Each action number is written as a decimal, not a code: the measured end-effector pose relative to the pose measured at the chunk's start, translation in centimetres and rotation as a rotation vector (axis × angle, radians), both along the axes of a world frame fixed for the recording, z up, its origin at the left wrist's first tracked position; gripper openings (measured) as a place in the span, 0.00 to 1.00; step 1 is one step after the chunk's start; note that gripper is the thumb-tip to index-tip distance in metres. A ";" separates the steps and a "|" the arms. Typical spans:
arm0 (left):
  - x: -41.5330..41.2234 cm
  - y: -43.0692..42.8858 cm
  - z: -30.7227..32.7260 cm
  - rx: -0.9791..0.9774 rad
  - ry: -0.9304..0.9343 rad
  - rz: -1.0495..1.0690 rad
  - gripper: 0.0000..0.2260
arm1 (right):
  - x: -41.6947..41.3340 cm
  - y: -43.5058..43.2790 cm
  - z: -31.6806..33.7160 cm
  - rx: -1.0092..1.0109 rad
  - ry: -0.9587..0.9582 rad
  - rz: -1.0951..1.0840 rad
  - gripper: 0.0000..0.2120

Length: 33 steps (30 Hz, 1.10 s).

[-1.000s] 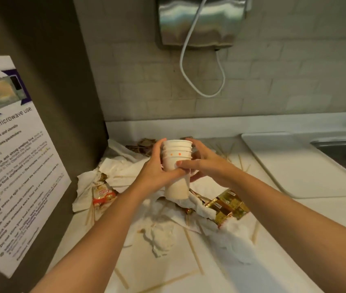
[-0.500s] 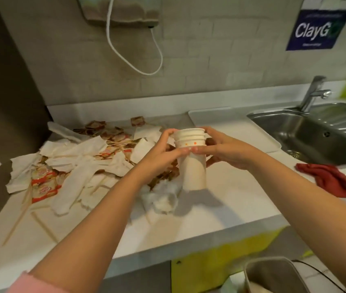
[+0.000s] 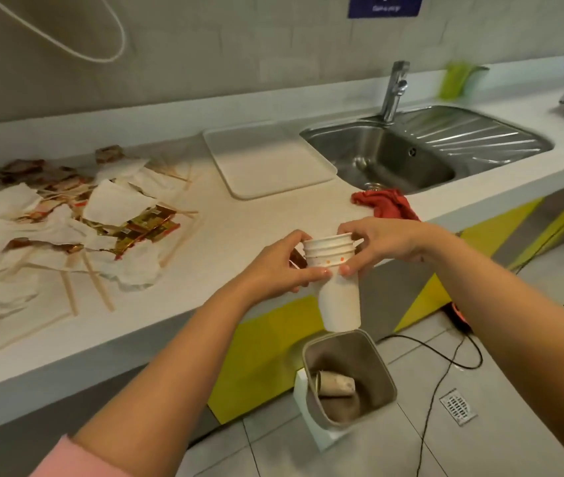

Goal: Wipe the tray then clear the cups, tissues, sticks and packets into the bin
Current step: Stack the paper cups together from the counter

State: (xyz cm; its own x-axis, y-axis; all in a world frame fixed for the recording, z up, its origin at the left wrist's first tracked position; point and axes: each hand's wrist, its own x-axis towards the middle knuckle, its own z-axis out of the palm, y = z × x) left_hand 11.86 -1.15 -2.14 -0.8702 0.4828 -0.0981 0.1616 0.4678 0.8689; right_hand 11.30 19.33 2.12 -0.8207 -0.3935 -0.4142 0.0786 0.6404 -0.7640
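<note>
White paper cups [image 3: 341, 304], nested into one stack with orange dots on an upper cup, are upright between my hands at the front edge of the desk [image 3: 239, 242]. The open bin [image 3: 339, 351] stands on the floor just below them in view. My left hand [image 3: 284, 266] grips the stack from the left, thumb across the front and fingers curled behind. My right hand [image 3: 385, 244] grips it from the right near the rims, thumb pressed low on the front.

Inside the bin a used paper cup [image 3: 335, 383] lies on its side.

On the left part of the desk lies a heap of crumpled tissues [image 3: 118, 201], wooden sticks [image 3: 96, 287] and gold and red packets [image 3: 146, 225], all mixed together. The white tray [image 3: 267, 160] lies flat to the right of that heap, just beside the steel sink [image 3: 394, 156]. A red cloth [image 3: 385, 203] is bunched on the desk in front of the sink, near my right hand. Dark cables run across the tiled floor beside the bin.
</note>
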 end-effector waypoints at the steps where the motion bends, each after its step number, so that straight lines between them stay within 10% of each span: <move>1: 0.6 1.0 -0.9 -0.021 -0.007 -0.018 0.19 | 0.6 1.0 -0.9 0.012 -0.014 -0.001 0.12; 14: 5.9 7.8 -14.4 -0.230 -0.241 0.017 0.35 | 5.3 4.3 -17.0 0.469 0.054 -0.109 0.15; 33: 5.5 4.3 -15.0 -0.401 -0.334 0.049 0.18 | 3.6 0.7 -18.4 0.548 -0.135 0.097 0.12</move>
State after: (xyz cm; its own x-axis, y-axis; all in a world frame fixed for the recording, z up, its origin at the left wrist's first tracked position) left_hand 17.33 3.20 -17.10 -0.7806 0.3098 -0.5429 -0.1240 0.7745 0.6203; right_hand 14.91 20.05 -16.30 -0.7172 -0.1627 -0.6776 0.0735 0.9492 -0.3058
